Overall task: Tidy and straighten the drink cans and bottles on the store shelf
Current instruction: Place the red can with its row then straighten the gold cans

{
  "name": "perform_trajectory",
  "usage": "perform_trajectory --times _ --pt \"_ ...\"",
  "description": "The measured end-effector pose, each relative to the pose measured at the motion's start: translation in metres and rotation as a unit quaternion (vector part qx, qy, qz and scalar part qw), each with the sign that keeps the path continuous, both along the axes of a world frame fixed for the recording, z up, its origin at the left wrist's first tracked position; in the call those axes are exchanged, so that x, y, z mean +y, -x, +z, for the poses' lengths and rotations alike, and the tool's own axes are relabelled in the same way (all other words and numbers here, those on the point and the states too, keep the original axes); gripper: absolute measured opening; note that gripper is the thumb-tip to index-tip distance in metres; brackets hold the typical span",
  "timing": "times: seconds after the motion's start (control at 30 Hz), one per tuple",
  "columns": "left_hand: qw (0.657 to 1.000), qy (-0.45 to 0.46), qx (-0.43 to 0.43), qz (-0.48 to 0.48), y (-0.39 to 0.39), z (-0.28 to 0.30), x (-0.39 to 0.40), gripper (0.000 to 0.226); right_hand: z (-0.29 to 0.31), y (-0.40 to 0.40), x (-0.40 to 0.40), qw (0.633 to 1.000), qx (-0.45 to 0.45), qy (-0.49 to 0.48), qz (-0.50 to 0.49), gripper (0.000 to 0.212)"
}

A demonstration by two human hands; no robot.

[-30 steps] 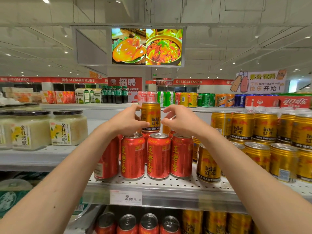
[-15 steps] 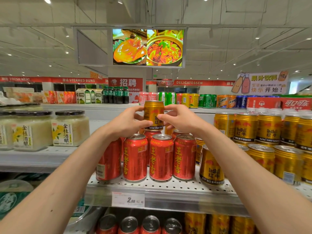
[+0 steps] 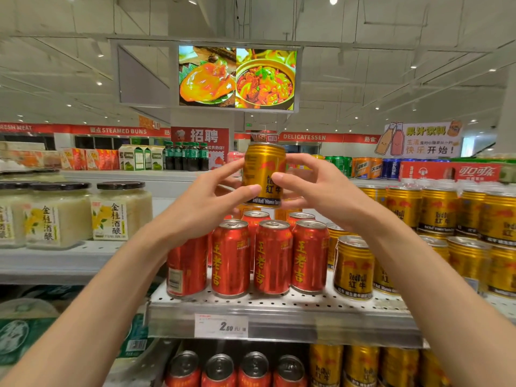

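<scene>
Both hands hold a single gold can (image 3: 264,174) upright above the cluster of red cans (image 3: 252,255) on the perforated metal shelf (image 3: 279,305). The left hand (image 3: 208,203) presses its thumb across the lower front of the gold can with the fingers wrapped behind; the right hand (image 3: 315,191) closes from the opposite side, thumb on the front label and fingers curled at the can's far side. Whether the gold can's base touches the red cans below cannot be told, as the hands hide it. The rest of its kind, the gold cans (image 3: 446,219), are stacked in tiers to the right, with one front gold can (image 3: 354,268) standing just beside the red group. The held can is judged a rigid thin-walled cylinder, moderately heavy if full, with a smooth printed skin that may slip under a light pinch; its side wall would dent under hard squeezing. Hold is best taken at mid-height on opposite sides, as shown, keeping the axis vertical and the label forward.
</scene>
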State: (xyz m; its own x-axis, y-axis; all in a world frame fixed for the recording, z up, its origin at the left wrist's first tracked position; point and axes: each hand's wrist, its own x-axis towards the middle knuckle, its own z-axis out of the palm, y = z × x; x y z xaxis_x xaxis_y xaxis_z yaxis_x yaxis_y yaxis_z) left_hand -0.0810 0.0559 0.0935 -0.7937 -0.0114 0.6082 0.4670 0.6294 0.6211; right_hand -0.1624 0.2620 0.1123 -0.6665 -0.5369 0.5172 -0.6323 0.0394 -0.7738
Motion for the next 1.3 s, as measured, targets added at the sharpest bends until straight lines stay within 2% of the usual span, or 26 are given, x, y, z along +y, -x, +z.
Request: perform_trajectory --times 0.07,0.2,0.4,0.5,0.7,0.87,1.07,1.23,1.3 --pt "1.000 0.009 0.006 -0.016 -0.013 -0.006 0.002 0.069 -0.005 -0.013 0.005 1.000 0.011 -0.015 -0.005 0.063" --pt "0.999 0.014 0.001 -0.043 -0.029 -0.021 0.006 0.067 -0.017 -0.037 0.014 0.999 0.009 -0.017 0.030 0.057" --pt "0.997 0.031 -0.037 -0.068 -0.033 -0.048 0.002 0.073 -0.044 -0.055 0.023 1.000 -0.004 -0.024 -0.004 0.048" --pt "0.995 0.024 -0.040 -0.084 -0.036 -0.057 0.009 0.064 -0.058 -0.062 0.031 1.000 -0.019 -0.009 -0.013 0.044" --pt "0.994 0.008 -0.044 -0.096 -0.041 -0.090 0.041 0.064 -0.090 -0.074 0.064 0.997 -0.002 -0.013 -0.071 0.055" --pt "0.992 -0.060 -0.052 -0.095 -0.048 -0.127 0.096 0.045 -0.128 -0.080 0.113 0.996 -0.011 0.027 -0.088 0.049" --pt "0.986 -0.128 -0.081 -0.075 -0.040 -0.168 0.189 0.039 -0.166 -0.068 0.209 0.994 -0.063 0.039 -0.086 0.049" --pt "0.983 -0.148 -0.101 -0.047 -0.025 -0.189 0.273 0.034 -0.189 -0.053 0.289 0.991 -0.066 0.031 -0.111 0.048" --pt "0.987 -0.128 -0.091 -0.013 -0.019 -0.190 0.294 0.032 -0.196 -0.046 0.314 0.989 -0.079 0.032 -0.125 0.049"
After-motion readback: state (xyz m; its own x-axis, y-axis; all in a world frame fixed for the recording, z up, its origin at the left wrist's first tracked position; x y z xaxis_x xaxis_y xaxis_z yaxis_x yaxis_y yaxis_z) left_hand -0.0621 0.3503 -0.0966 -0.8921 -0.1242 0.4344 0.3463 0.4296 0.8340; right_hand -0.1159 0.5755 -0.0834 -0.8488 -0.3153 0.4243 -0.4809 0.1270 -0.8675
